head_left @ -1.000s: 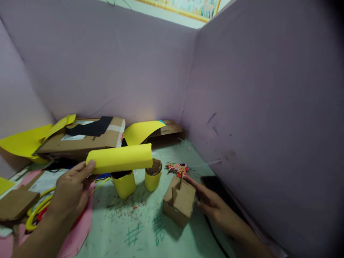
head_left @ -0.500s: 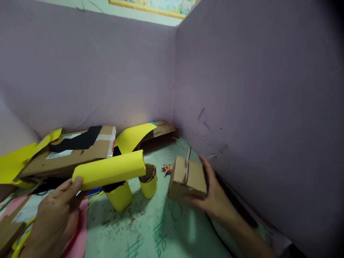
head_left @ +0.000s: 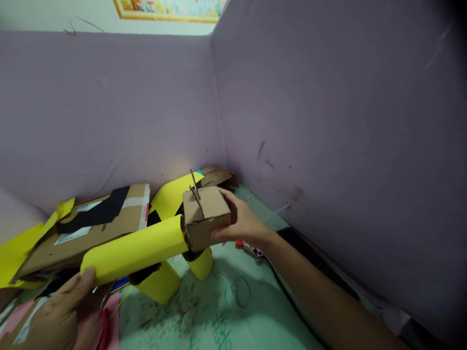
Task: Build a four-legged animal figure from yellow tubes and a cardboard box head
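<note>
My left hand (head_left: 67, 308) grips the near end of a long yellow paper-covered tube (head_left: 136, 250), thumb on top. In my right hand (head_left: 242, 218) is a small brown cardboard box (head_left: 206, 221), its fingers along the far right side and its thumb on the front. Two thin cardboard strips (head_left: 197, 194) stick up from the box's top. The box's left side meets the tube's far end; whether they are joined I cannot tell. Below them, two yellow-wrapped cups or short tubes, one larger (head_left: 160, 287) and one smaller (head_left: 202, 265), stand on the green tabletop (head_left: 262, 316).
A large flattened cardboard box (head_left: 109, 221) with black paper lies at the left back. Yellow sheets (head_left: 168, 197) and another cardboard piece (head_left: 215, 176) lean near the purple partition (head_left: 146, 107). A red-handled tool (head_left: 105, 328) is beside my left hand. A black cable (head_left: 288, 296) runs at right.
My right hand has brought the small cardboard box leftward, up against the far end of the yellow tube. My left hand and the tube have shifted slightly down and left in view.
</note>
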Demonstrator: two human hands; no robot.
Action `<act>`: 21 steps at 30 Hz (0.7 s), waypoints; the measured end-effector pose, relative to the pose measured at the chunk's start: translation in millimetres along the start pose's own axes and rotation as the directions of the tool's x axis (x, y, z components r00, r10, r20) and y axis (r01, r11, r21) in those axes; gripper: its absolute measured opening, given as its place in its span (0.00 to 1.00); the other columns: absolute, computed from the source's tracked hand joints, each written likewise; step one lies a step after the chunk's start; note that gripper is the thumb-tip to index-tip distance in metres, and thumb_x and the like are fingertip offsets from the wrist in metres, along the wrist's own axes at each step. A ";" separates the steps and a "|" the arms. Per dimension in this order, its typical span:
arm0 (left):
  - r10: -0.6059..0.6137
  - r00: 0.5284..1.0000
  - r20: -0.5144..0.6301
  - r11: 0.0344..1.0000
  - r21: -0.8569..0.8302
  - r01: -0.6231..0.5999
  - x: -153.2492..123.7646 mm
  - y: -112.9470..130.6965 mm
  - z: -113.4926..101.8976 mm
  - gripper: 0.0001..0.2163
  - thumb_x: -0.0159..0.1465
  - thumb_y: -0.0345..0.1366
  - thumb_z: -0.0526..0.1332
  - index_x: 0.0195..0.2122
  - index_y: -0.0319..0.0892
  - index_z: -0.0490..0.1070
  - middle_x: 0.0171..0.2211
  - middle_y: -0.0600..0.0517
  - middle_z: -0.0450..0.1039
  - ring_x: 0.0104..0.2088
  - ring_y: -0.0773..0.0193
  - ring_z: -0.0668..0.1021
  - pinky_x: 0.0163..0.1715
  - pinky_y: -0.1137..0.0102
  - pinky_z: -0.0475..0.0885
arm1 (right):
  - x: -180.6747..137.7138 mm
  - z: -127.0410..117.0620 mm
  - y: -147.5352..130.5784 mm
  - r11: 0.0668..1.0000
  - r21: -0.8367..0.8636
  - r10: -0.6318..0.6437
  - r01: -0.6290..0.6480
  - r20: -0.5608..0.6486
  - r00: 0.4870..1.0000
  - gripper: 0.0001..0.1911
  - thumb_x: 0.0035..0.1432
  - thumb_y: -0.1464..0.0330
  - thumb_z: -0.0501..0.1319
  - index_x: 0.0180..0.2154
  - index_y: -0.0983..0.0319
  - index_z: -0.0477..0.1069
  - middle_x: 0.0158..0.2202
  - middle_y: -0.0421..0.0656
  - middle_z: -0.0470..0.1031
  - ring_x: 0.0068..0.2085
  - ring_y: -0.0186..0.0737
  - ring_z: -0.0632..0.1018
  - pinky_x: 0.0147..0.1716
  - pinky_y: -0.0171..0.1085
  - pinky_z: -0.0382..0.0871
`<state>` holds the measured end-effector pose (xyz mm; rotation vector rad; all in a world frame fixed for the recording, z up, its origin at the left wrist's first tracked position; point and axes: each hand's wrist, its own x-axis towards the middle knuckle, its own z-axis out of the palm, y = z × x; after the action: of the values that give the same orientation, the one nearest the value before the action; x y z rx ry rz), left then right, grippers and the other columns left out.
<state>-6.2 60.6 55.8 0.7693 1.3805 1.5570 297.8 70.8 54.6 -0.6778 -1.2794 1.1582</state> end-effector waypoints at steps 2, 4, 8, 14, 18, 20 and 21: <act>-0.041 0.999 -0.022 0.995 -0.088 0.039 -3.3 2.3 4.3 0.11 0.49 0.30 0.67 0.34 0.48 0.79 0.34 0.55 0.79 0.33 0.59 0.78 0.21 0.75 0.79 | 2.1 0.5 2.5 1.000 -0.020 0.008 -0.007 0.015 1.000 0.50 0.29 0.69 0.78 0.57 0.56 0.62 0.61 0.50 0.66 0.62 0.57 0.67 0.52 0.52 0.71; -0.024 0.999 -0.048 0.992 -0.126 0.017 -6.9 5.2 9.2 0.09 0.52 0.27 0.64 0.34 0.46 0.79 0.33 0.54 0.79 0.32 0.61 0.78 0.22 0.76 0.78 | 4.5 0.7 6.3 0.998 -0.065 0.011 -0.009 0.030 1.000 0.52 0.29 0.69 0.78 0.58 0.56 0.61 0.63 0.51 0.64 0.62 0.57 0.66 0.54 0.53 0.69; -0.069 0.992 -0.110 0.989 -0.136 0.054 -18.8 13.7 19.8 0.11 0.59 0.24 0.58 0.33 0.44 0.78 0.31 0.54 0.77 0.31 0.66 0.78 0.26 0.78 0.78 | 7.1 0.4 15.0 0.984 -0.179 0.014 -0.002 0.063 0.998 0.52 0.31 0.68 0.77 0.60 0.56 0.59 0.62 0.51 0.64 0.62 0.57 0.66 0.58 0.54 0.65; -0.133 0.978 -0.160 0.983 -0.144 0.110 -31.0 18.9 24.8 0.10 0.62 0.24 0.57 0.32 0.42 0.77 0.29 0.55 0.75 0.29 0.71 0.76 0.27 0.84 0.74 | 5.9 -1.1 17.3 0.977 -0.210 0.046 -0.022 0.107 0.993 0.52 0.33 0.68 0.76 0.61 0.55 0.59 0.61 0.48 0.66 0.61 0.57 0.67 0.55 0.51 0.67; -0.007 1.000 -0.012 0.991 -0.134 0.005 -20.2 7.2 12.7 0.03 0.57 0.28 0.64 0.31 0.41 0.76 0.30 0.54 0.77 0.32 0.67 0.77 0.32 0.81 0.75 | 5.0 -1.0 15.4 0.968 -0.246 0.062 -0.042 0.075 0.995 0.55 0.32 0.70 0.76 0.63 0.55 0.59 0.63 0.48 0.65 0.63 0.58 0.65 0.60 0.54 0.62; 0.096 0.995 0.027 0.991 -0.092 -0.093 -15.8 0.6 6.9 0.03 0.53 0.31 0.68 0.29 0.41 0.76 0.29 0.55 0.77 0.32 0.66 0.76 0.32 0.79 0.75 | 4.5 -1.1 14.4 0.958 -0.285 0.061 -0.039 0.071 0.996 0.54 0.32 0.69 0.75 0.63 0.55 0.60 0.63 0.47 0.66 0.63 0.58 0.65 0.61 0.55 0.59; 0.138 0.990 0.035 0.988 -0.068 -0.136 -14.8 -2.2 5.0 0.05 0.50 0.32 0.70 0.28 0.41 0.76 0.29 0.55 0.76 0.32 0.66 0.76 0.32 0.78 0.74 | 4.3 -1.2 14.0 0.953 -0.302 0.062 -0.038 0.070 0.996 0.54 0.33 0.69 0.75 0.64 0.54 0.60 0.62 0.47 0.67 0.63 0.58 0.65 0.61 0.56 0.59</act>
<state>4.7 49.2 56.2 0.8655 1.2644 1.6759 294.6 79.6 43.4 -0.8994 -1.5316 1.0490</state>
